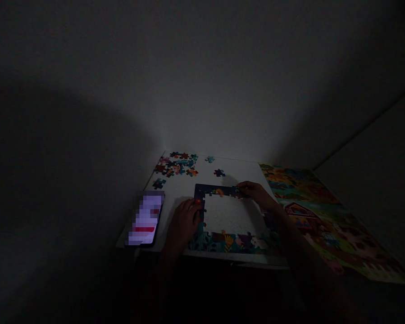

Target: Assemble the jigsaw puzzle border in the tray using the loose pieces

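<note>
A partly joined jigsaw puzzle border (200, 243) lies on the white tabletop, forming a frame of dark blue and coloured pieces around a bare white middle. My left hand (185, 220) rests against the left side of this border, fingers loosely bent and laid on it; a small red glow shows near the fingertips. At the top edge, toward the right, my right hand (254, 192) has its fingertips closed on a dark puzzle piece (236, 190). Whether that piece is locked to its neighbours I cannot tell. My right forearm hides much of the border's right side.
Several loose puzzle pieces (177, 165) are heaped at the back left, and a single dark piece (219, 173) lies behind the border. A lit phone (146, 220) is at the left. Finished-looking farm and animal pictures (310, 220) cover the right side. Walls stand behind; light is dim.
</note>
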Available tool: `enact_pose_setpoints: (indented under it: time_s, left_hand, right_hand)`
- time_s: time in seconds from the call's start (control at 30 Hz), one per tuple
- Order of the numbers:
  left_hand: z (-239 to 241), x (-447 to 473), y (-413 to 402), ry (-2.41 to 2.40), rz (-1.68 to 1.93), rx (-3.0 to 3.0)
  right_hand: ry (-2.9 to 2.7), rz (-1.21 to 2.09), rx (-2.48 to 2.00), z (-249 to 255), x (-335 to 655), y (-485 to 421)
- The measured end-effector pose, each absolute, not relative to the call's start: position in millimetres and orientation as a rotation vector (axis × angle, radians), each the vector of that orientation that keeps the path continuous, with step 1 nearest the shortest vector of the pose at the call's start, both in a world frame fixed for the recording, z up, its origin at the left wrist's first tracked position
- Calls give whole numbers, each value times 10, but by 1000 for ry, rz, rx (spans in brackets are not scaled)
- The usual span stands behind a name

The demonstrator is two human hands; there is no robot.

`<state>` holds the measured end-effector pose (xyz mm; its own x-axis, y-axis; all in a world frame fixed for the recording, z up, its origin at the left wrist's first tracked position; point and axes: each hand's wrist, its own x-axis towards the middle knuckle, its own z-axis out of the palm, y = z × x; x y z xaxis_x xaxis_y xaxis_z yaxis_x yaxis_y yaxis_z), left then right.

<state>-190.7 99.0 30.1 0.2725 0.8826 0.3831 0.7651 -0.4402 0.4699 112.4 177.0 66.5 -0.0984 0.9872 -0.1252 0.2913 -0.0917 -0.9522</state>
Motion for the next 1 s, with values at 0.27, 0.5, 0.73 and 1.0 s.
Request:
enact_pose_setpoints:
  time_s: [0.27, 0.5, 0.73, 1.0]
  left_hand:
    - [266, -1924, 953, 1574, 890, 2372]
    - [270, -1905, 959, 1585, 854, 2327]
    - [282, -1914, 948, 1561, 861, 2324]
    - [362, -1872, 935, 1538, 912, 2289]
  right_hand:
    - [-1454, 636, -1908, 621, 1358, 2369]
    - [-1864, 152, -1954, 602, 772, 2494]
    - [-2297, 580, -1467, 617, -327, 2683]
    - [-2445, 804, -968, 527, -1255, 2775]
